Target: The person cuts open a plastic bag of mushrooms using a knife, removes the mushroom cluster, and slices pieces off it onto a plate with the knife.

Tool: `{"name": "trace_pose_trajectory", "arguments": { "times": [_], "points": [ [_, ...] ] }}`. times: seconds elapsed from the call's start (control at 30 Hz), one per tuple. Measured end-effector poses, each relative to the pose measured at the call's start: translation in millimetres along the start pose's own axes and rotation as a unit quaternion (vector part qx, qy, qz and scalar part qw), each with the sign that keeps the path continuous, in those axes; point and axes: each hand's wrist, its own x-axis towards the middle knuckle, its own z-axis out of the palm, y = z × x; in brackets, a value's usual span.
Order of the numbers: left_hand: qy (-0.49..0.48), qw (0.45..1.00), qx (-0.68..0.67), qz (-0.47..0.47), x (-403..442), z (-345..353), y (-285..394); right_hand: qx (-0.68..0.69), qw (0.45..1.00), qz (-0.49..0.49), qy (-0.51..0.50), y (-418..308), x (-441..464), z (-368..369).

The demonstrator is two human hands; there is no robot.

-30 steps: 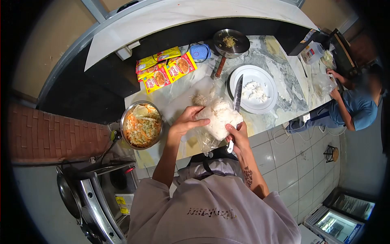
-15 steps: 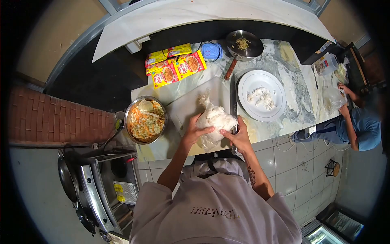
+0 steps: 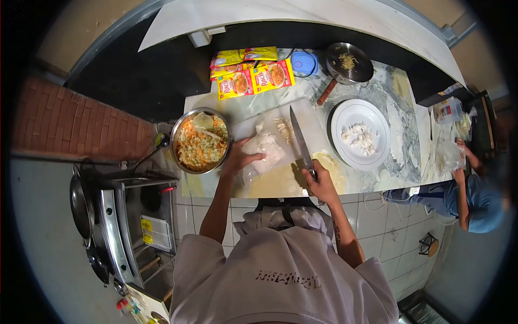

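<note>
My right hand (image 3: 322, 182) is wrapped round the handle of a knife (image 3: 300, 136), its blade pointing away from me over the white cutting board (image 3: 315, 121). My left hand (image 3: 242, 157) grips the left side of a clear plastic bag (image 3: 264, 150) with lumpy, whitish-pink contents, which rests on the board. Between bag and blade lies a small heap of pale, thin pieces (image 3: 282, 129). Left of my left hand stands a metal bowl (image 3: 174, 146) of shredded orange and pale green vegetables. A white plate (image 3: 343, 156) with white pieces sits to the right.
Yellow seasoning packets (image 3: 253, 80), a blue scale-like item (image 3: 304, 63) and a pan (image 3: 364, 70) with a wooden handle stand at the back. Far right, another person (image 3: 483, 191) handles a clear bag. A stove (image 3: 110, 232) is at lower left.
The bag has gone from both hands down onto the board. My right hand has let go of it and taken hold of the knife. The view has shifted slightly.
</note>
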Motion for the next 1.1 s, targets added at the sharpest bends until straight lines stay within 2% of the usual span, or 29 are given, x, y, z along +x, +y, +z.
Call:
{"name": "trace_pose_trajectory", "arguments": {
  "times": [0.1, 0.17, 0.2, 0.27, 0.37, 0.4, 0.43, 0.47, 0.57, 0.6, 0.67, 0.77, 1.03, 1.1],
  "points": [
    [-0.001, 1.000, 0.002, -0.012, -3, 3, 23, -0.019, 0.997, 0.033, -0.074, -17, 1, 5],
    [0.015, 0.984, 0.177, -0.019, -5, 3, 29, -0.017, 0.995, 0.027, -0.091, -7, 1, 15],
    [0.020, 0.984, 0.175, -0.023, -7, 4, 24, -0.004, 0.992, 0.065, -0.104, -13, 1, 18],
    [0.066, 0.962, 0.247, 0.100, -10, 6, 13, 0.006, 0.987, 0.104, -0.122, -23, 0, 21],
    [0.074, 0.949, 0.289, 0.100, -21, 14, 9, -0.019, 0.986, 0.091, -0.136, -22, 1, 26],
    [0.075, 0.949, 0.289, 0.098, -25, 21, 10, -0.068, 0.990, 0.044, -0.115, -8, 1, 32],
    [0.107, 0.922, 0.355, 0.108, -31, 32, 14, -0.116, 0.989, -0.002, -0.094, -5, 1, 35],
    [0.137, 0.890, 0.420, 0.117, -34, 40, 16, -0.117, 0.988, -0.001, -0.097, -3, 0, 35],
    [0.186, 0.862, 0.458, 0.116, -32, 59, 2, -0.167, 0.981, -0.017, -0.101, -11, 1, 35],
    [0.186, 0.863, 0.456, 0.114, -32, 58, -2, -0.168, 0.981, -0.022, -0.095, -13, 1, 35],
    [0.184, 0.861, 0.443, 0.170, -30, 54, -9, -0.172, 0.981, -0.028, -0.090, -10, 2, 33],
    [0.171, 0.879, 0.406, 0.185, -34, 49, -9, -0.178, 0.980, -0.039, -0.084, 1, 1, 33],
    [0.146, 0.889, 0.393, 0.181, -40, 38, -17, -0.198, 0.974, -0.077, -0.082, -17, -10, 37],
    [0.143, 0.890, 0.395, 0.179, -39, 37, -18, -0.196, 0.975, -0.058, -0.086, -25, -11, 40]
  ]
}}
